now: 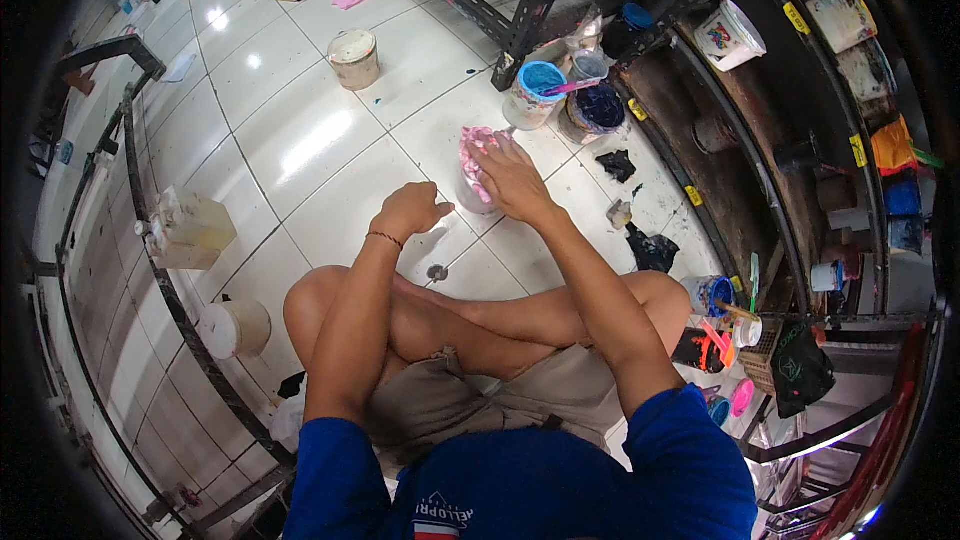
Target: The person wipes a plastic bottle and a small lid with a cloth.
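Note:
I sit cross-legged on the floor with both arms stretched forward. My right hand (pixel 512 180) lies with straight fingers on crumpled pink-and-white material (pixel 474 148), which looks like cloth or plastic film. This material covers the top of a small pale tub (pixel 472 198), whose side is partly hidden by the hand. To the left and apart from the tub is my left hand (pixel 412 210), its fingers curled in and its thumb pointing right. Nothing shows in its grasp.
Beyond my right hand stand a tub of light-blue paint (pixel 528 112) and a dark-blue one (pixel 592 120). A lidded tub (pixel 354 62) sits farther off. Metal shelving (pixel 700 210) runs along the right, a black rail (pixel 190 315) along the left, beside a jerrycan (pixel 192 230).

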Motion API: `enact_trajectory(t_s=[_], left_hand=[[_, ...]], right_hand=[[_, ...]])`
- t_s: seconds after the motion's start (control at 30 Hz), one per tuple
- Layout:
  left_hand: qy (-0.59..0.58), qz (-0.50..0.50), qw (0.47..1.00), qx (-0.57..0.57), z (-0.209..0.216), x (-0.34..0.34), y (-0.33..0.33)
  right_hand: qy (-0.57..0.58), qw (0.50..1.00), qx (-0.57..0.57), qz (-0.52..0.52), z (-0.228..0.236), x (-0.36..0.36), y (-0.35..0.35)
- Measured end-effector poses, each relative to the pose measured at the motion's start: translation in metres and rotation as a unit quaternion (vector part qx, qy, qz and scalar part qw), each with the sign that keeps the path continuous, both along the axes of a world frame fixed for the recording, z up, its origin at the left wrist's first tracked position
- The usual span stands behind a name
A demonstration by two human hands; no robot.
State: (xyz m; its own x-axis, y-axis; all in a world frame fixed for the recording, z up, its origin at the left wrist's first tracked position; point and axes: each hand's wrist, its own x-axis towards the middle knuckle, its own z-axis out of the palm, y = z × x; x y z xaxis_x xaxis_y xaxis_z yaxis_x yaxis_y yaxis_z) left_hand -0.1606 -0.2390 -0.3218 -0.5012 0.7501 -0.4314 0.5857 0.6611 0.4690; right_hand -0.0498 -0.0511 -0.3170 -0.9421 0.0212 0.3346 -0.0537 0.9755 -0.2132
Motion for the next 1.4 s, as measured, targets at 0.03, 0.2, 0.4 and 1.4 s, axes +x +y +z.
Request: enact_trajectory(t_s=[0.03,0.2,0.4,1.4], left_hand=[[0.006,-0.003,1.000,0.011,-0.003,-0.001,0.001],[-0.013,-0.008,0.999,0.044,-0.001,0.000,0.013],[-0.025,0.015,0.999,0.036,0.002,0.005,0.006],[-0.070,0.155,0.983,0.066,-0.011,-0.010,0.017]], right_hand=[[-0.023,0.999,-0.048,0.000,0.002,0.001,0.003],[-0.117,0.978,-0.122,-0.120,0.006,-0.016,0.010],[-0.102,0.930,-0.239,-0.261,-0.003,-0.040,0.020],[-0.102,0.900,-0.328,-0.268,-0.001,-0.067,-0.016]])
